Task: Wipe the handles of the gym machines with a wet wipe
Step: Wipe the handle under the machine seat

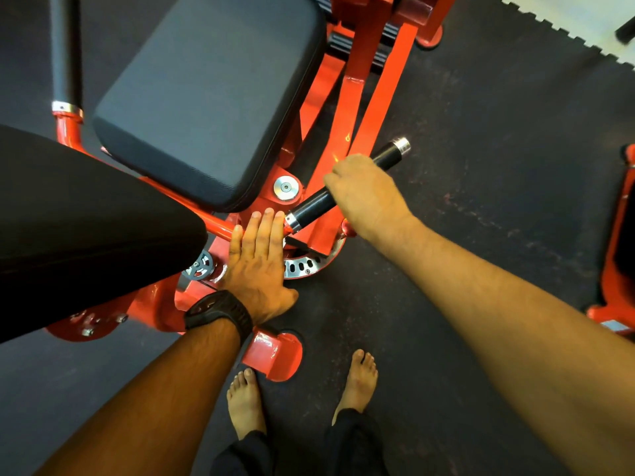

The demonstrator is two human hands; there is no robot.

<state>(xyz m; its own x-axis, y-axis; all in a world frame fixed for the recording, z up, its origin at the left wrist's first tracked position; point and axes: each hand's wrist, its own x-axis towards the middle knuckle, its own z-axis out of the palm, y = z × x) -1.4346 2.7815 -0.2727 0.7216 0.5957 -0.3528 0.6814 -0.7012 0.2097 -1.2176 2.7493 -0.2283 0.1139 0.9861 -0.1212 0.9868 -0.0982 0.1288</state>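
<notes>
**Gripping the black handle beside the seat**

My right hand (366,197) is curled round the middle of the black handle (312,205), which juts out from the red frame (360,97) just beside the seat pad (206,97). There is a chrome cap (402,145) at its far end. No wet wipe shows, and I cannot tell whether one sits hidden under that palm. My left hand (259,259) lies flat, fingers straight and close together, pressing on the frame at the handle's base.

I judge the handle rigid and fixed, its sleeve smooth and probably slick once damp. The best hold is a full wrap around the sleeve, sliding from end to end. A wipe would be limp and likely to bunch.
</notes>
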